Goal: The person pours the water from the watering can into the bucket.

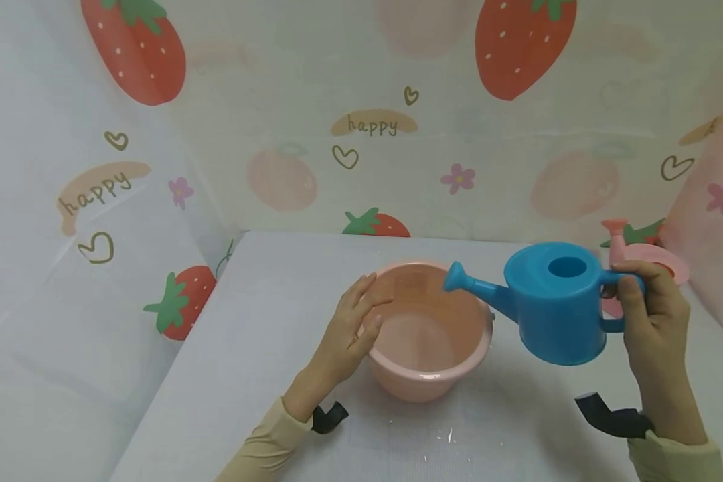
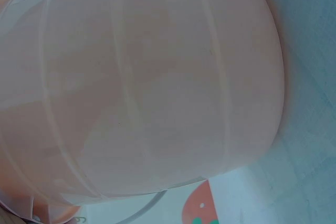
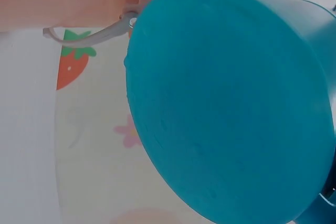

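Note:
A blue toy watering can (image 1: 560,321) is held up at the right, its spout angled left and its rose beside the rim of a pink bucket (image 1: 422,385). My right hand (image 1: 657,321) grips the can's handle, thumb along its near side. The can's round blue underside (image 3: 226,103) fills much of the right wrist view. The bucket stands upright on the table. My left hand (image 1: 346,331) rests on its left rim, fingers relaxed and reaching over the edge. The bucket's ribbed outer wall (image 2: 157,87) covers most of the left wrist view.
Behind my right hand stands a pink watering can (image 1: 657,254), partly hidden. A bail handle (image 3: 94,38) hangs at the bucket's side. The white table (image 1: 247,321) meets strawberry-printed sheets (image 1: 482,181) at the back and sides. Small shiny spots lie in front of the bucket.

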`<state>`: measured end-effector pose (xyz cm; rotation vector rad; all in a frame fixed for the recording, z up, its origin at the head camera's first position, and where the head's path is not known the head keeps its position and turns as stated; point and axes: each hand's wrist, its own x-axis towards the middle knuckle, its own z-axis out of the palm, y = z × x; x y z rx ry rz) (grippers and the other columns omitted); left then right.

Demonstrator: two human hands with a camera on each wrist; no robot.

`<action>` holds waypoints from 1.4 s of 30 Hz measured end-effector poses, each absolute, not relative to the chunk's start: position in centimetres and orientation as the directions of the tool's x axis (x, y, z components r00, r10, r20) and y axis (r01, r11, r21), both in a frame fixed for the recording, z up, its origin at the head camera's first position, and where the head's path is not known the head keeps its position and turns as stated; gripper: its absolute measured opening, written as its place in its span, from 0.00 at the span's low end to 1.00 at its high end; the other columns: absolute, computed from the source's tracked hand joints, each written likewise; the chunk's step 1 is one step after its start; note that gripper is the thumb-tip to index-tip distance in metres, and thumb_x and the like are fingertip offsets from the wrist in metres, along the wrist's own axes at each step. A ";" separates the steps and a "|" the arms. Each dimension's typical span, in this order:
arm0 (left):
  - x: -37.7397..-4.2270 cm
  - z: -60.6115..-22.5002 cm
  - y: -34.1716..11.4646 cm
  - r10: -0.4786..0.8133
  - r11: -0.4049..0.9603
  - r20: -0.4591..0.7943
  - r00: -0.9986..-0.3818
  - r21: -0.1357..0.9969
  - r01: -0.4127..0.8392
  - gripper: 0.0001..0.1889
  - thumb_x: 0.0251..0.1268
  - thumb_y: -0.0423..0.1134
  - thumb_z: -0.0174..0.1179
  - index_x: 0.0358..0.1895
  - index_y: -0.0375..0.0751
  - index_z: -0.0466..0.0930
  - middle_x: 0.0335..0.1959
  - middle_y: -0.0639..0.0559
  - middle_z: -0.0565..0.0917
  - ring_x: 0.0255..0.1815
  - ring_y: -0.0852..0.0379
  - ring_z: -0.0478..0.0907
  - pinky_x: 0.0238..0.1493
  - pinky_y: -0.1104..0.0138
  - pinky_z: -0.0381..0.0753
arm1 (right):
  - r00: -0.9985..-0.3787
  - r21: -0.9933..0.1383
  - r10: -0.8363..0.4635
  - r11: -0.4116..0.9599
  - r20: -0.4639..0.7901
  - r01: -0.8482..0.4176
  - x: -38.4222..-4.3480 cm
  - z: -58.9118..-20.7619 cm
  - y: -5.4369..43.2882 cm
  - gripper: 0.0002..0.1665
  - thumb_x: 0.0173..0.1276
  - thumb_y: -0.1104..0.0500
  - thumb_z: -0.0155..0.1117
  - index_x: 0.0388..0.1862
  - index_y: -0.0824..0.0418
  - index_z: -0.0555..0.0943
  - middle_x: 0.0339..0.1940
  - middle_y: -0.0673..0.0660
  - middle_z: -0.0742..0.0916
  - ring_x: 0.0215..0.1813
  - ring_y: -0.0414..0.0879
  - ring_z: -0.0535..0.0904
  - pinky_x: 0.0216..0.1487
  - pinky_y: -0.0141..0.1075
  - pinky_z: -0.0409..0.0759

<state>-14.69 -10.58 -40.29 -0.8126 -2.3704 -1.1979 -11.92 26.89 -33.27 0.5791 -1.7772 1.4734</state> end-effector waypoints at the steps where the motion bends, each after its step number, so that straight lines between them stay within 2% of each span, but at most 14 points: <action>1: -14.7 -40.3 -10.6 0.329 0.476 0.548 -0.769 0.607 0.636 0.17 0.68 0.46 0.44 0.54 0.48 0.75 0.70 0.47 0.61 0.72 0.46 0.52 0.61 0.40 0.61 | -0.621 -0.632 0.121 0.204 0.774 -0.748 -12.0 -33.3 26.9 0.14 0.68 0.73 0.46 0.49 0.83 0.70 0.36 0.54 0.82 0.38 0.41 0.77 0.46 0.25 0.75; 3: -14.6 -40.3 -10.6 0.329 0.480 0.544 -0.772 0.608 0.633 0.18 0.68 0.48 0.43 0.54 0.48 0.75 0.70 0.47 0.61 0.73 0.47 0.52 0.62 0.40 0.61 | -0.619 -0.633 0.132 0.159 0.774 -0.758 -12.2 -33.4 27.0 0.14 0.68 0.73 0.46 0.49 0.83 0.70 0.36 0.55 0.82 0.38 0.42 0.77 0.46 0.25 0.75; 10: -14.7 -40.4 -10.6 0.333 0.480 0.543 -0.771 0.606 0.635 0.19 0.69 0.50 0.42 0.55 0.48 0.75 0.70 0.47 0.60 0.73 0.47 0.51 0.63 0.42 0.60 | -0.615 -0.642 0.189 0.169 0.766 -0.748 -12.9 -33.8 27.5 0.14 0.69 0.72 0.46 0.50 0.82 0.70 0.35 0.54 0.82 0.37 0.42 0.75 0.44 0.26 0.74; 13: -14.7 -40.4 -10.5 0.332 0.478 0.545 -0.770 0.606 0.635 0.19 0.69 0.49 0.42 0.55 0.48 0.75 0.70 0.48 0.60 0.73 0.48 0.51 0.63 0.42 0.60 | -0.616 -0.646 0.215 0.116 0.758 -0.754 -13.3 -34.1 27.7 0.15 0.69 0.72 0.45 0.50 0.82 0.71 0.36 0.55 0.82 0.37 0.43 0.75 0.45 0.26 0.74; 26: -14.6 -40.3 -10.4 0.332 0.477 0.545 -0.770 0.607 0.635 0.19 0.69 0.49 0.42 0.55 0.48 0.75 0.70 0.47 0.60 0.72 0.46 0.52 0.62 0.40 0.60 | -0.659 -0.702 0.308 0.043 0.686 -0.711 -14.4 -35.4 28.1 0.15 0.68 0.73 0.45 0.51 0.79 0.73 0.34 0.55 0.82 0.37 0.42 0.76 0.48 0.29 0.72; 35: -14.5 -40.2 -10.4 0.332 0.477 0.540 -0.773 0.611 0.632 0.17 0.68 0.45 0.44 0.55 0.51 0.75 0.70 0.47 0.60 0.72 0.45 0.52 0.62 0.40 0.60 | -0.706 -0.768 0.359 0.052 0.611 -0.638 -15.1 -36.6 28.5 0.15 0.68 0.70 0.50 0.50 0.77 0.74 0.35 0.54 0.83 0.37 0.42 0.77 0.52 0.31 0.70; 42: -14.4 -40.1 -10.4 0.334 0.472 0.536 -0.775 0.617 0.630 0.17 0.67 0.45 0.44 0.55 0.49 0.75 0.70 0.47 0.60 0.72 0.45 0.51 0.62 0.40 0.59 | -0.748 -0.818 0.375 0.052 0.548 -0.573 -15.5 -37.2 28.6 0.14 0.68 0.66 0.52 0.49 0.74 0.75 0.36 0.53 0.83 0.38 0.41 0.78 0.53 0.33 0.69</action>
